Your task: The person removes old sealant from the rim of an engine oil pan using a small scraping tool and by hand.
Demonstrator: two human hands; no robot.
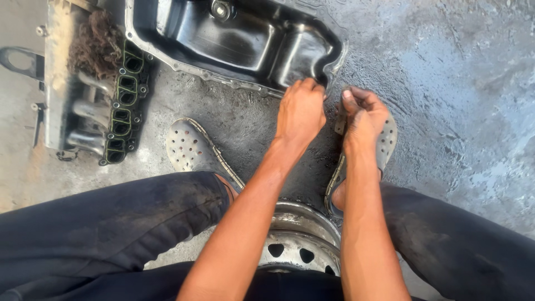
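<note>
- At the far left lies an intake manifold (95, 95), grey and grimy, with a row of black-ringed ports along its right side and a clump of brown fibrous stuff on its far end.
- Just right of it, at the far edge, sits a black oil pan (234, 39), open side up, with a pale flange running round its rim.
- Near the manifold, a perforated grey clog (192, 147) rests on the stained concrete floor (457, 89), with the person's dark trouser leg (100, 223) behind it.
- The left hand (301, 111) reaches to the near right corner of the oil pan; its fingers are curled down onto the flange there, touching it. Whether they pinch anything cannot be told.
- Between the knees, close to the body, sits a steel wheel rim (301, 239).
- The right hand (362, 114) is just beside the left, fingers closed around a small flat dark tool (341, 120), its kind unclear, held close to the same pan corner.
- Under that hand lies the other clog (387, 142).
</note>
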